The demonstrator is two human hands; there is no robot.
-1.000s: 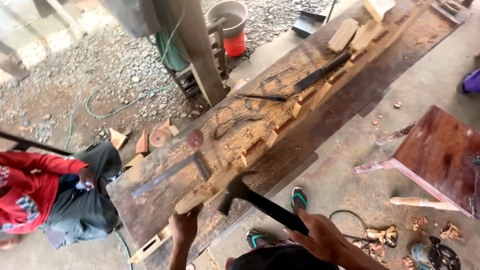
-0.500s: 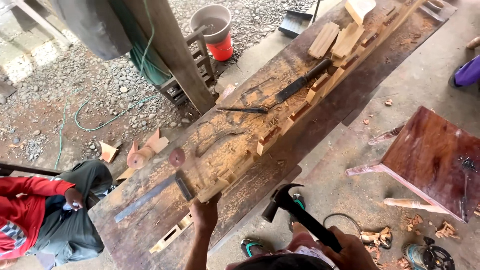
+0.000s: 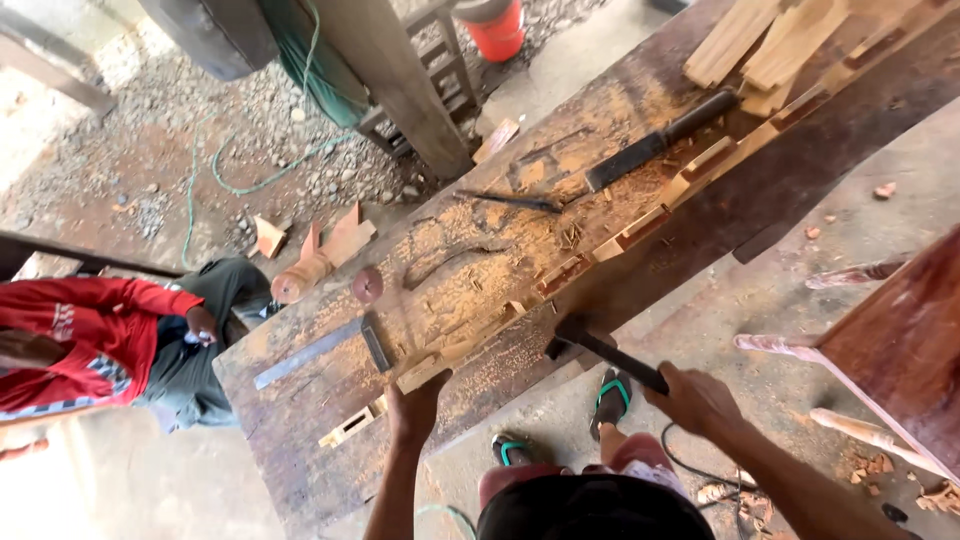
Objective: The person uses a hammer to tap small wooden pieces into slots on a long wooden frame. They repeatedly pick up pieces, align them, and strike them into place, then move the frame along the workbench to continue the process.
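Note:
My left hand [image 3: 417,403] grips the near end of a long notched wooden strip [image 3: 640,228] that lies along the front edge of a heavy dark workbench [image 3: 300,450]. My right hand [image 3: 692,396] is closed on the dark handle of a hammer [image 3: 600,350], whose head sits just below the bench's front edge, close to the strip. A try square [image 3: 330,348] with a steel blade lies on the bench left of my left hand.
A dark-handled chisel [image 3: 655,142], a thin metal tool [image 3: 510,200], wood shavings and stacked pale offcuts [image 3: 770,50] lie on the bench. A person in a red shirt [image 3: 85,335] sits at left. A reddish stool [image 3: 900,350] stands at right, an orange bucket [image 3: 497,28] behind.
The view has closed in on the bench. My right hand has swung the hammer up from low near my feet toward the bench edge. My left hand stays on the strip's end.

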